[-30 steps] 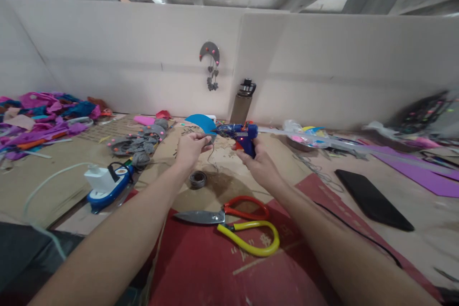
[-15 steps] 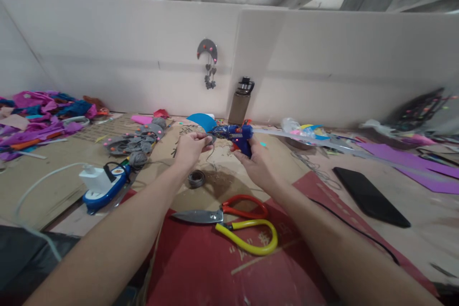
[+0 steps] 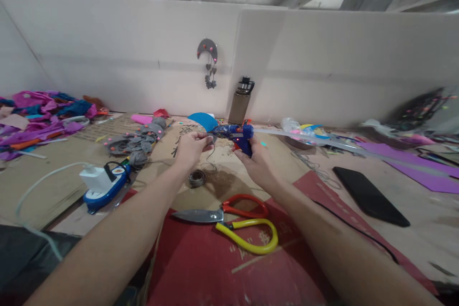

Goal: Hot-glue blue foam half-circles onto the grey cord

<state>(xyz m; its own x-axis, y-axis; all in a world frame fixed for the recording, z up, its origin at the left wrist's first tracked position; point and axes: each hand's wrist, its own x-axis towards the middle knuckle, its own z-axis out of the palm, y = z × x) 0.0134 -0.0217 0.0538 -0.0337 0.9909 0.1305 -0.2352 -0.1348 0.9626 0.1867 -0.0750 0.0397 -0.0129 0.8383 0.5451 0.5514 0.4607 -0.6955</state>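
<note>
Glue gun point(image 3: 244, 139), blue, is held up over the middle of the table, its nozzle pointing left. The right hand point(image 3: 261, 163) is closed around its handle. A long clear glue stick point(image 3: 311, 139) runs out of the gun's back, to the right. The left hand point(image 3: 193, 150) is nearly closed, thumb and fingertips pinched on a small grey piece, mostly hidden, right at the nozzle; whether the two touch, I cannot tell. A blue crescent point(image 3: 202, 119) shows just behind these fingers. Below hangs a thin cord, near a grey coil point(image 3: 191, 181) on cardboard. Closer to the viewer, scissors point(image 3: 222, 217) with one red and one yellow handle lie spread on a red board point(image 3: 193, 267). To the right lies a black phone point(image 3: 371, 196); to the left, a blue power strip point(image 3: 96, 202). A bottle point(image 3: 239, 107) stands by the white wall point(image 3: 125, 43), where a grey moon point(image 3: 207, 46) hangs.
</note>
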